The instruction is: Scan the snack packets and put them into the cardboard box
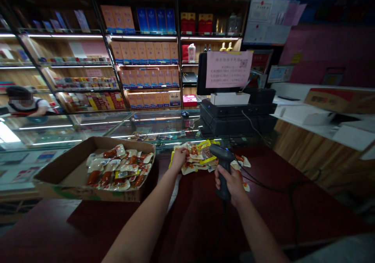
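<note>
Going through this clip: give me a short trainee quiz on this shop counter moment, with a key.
1. What is the right hand gripping?
2. True or false: the left hand is touching the loose pile of yellow-and-white snack packets on the dark red counter.
3. Where is that pile relative to the open brown cardboard box?
A. Inside it
B. To its right
C. To its left

Key:
1. A black handheld barcode scanner
2. True
3. B
</note>
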